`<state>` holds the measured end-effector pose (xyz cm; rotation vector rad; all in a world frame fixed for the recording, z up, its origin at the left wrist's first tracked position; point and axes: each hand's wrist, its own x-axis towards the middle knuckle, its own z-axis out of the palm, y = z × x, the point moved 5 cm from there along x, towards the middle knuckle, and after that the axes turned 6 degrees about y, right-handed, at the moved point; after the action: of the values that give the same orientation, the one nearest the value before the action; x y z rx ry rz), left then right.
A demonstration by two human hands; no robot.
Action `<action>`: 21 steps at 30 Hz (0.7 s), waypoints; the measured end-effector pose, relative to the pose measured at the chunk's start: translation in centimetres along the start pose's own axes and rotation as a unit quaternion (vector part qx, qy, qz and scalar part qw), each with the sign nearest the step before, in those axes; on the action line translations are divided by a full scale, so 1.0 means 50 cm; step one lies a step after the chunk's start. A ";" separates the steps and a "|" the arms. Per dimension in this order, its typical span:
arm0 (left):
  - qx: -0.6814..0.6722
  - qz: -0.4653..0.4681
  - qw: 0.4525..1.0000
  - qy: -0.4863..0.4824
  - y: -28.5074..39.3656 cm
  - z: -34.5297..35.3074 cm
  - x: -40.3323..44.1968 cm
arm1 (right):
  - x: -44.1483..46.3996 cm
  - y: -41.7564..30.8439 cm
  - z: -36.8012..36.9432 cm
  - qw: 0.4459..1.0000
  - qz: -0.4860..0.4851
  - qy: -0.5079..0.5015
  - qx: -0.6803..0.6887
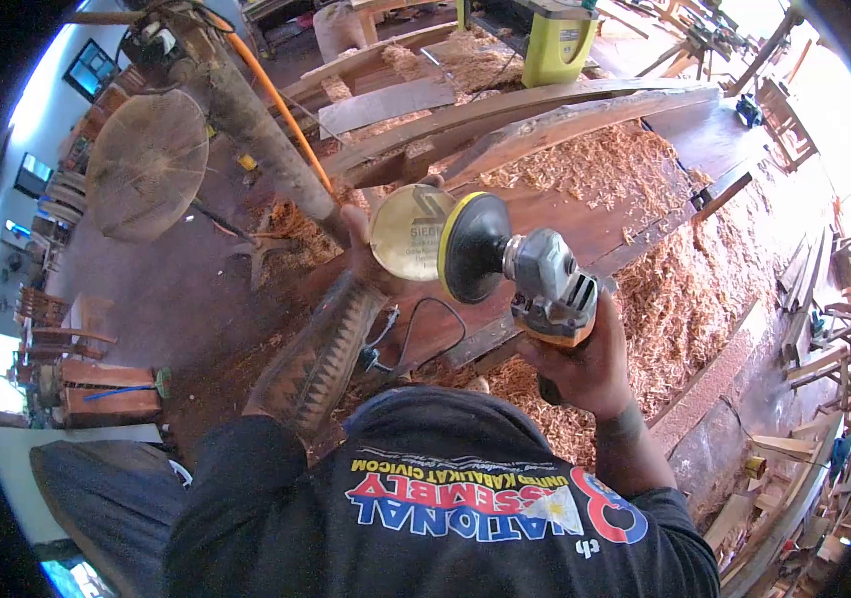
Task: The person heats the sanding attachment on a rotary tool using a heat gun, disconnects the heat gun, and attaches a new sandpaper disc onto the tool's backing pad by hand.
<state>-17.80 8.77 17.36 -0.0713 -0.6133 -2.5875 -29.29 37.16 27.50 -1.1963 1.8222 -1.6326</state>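
My right hand is wrapped around the body of an angle grinder, raised in front of my chest. A black backing pad with a yellow rim is mounted on its spindle and faces left. In my left hand is a round sanding disc, its tan printed back toward me. The disc's right edge overlaps or meets the pad's yellow rim; whether they are attached I cannot tell. Most of my left fingers are hidden behind the disc.
Reddish wood shavings cover much of the work surface ahead and right. A long curved timber lies across the far side. A standing fan is at left, a yellow-green case at the back, and wood offcuts at right.
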 end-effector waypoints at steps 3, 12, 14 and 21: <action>-0.019 -0.033 0.999 -0.034 -0.004 -0.047 -0.033 | -0.010 0.061 0.020 0.996 0.040 0.029 0.077; -0.035 -0.071 0.994 -0.075 -0.084 0.070 -0.074 | 0.014 0.086 0.031 0.977 0.012 0.172 0.128; -0.017 -0.027 0.998 -0.058 -0.106 0.094 -0.070 | 0.027 0.100 0.039 0.958 0.041 0.206 0.194; 0.003 0.029 0.999 -0.020 -0.109 0.173 -0.060 | 0.029 0.130 0.060 0.971 -0.035 0.196 0.129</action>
<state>-18.17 18.11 22.45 -0.1363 -0.6250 -2.5338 -29.81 33.86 21.00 -0.8793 1.7237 -2.1933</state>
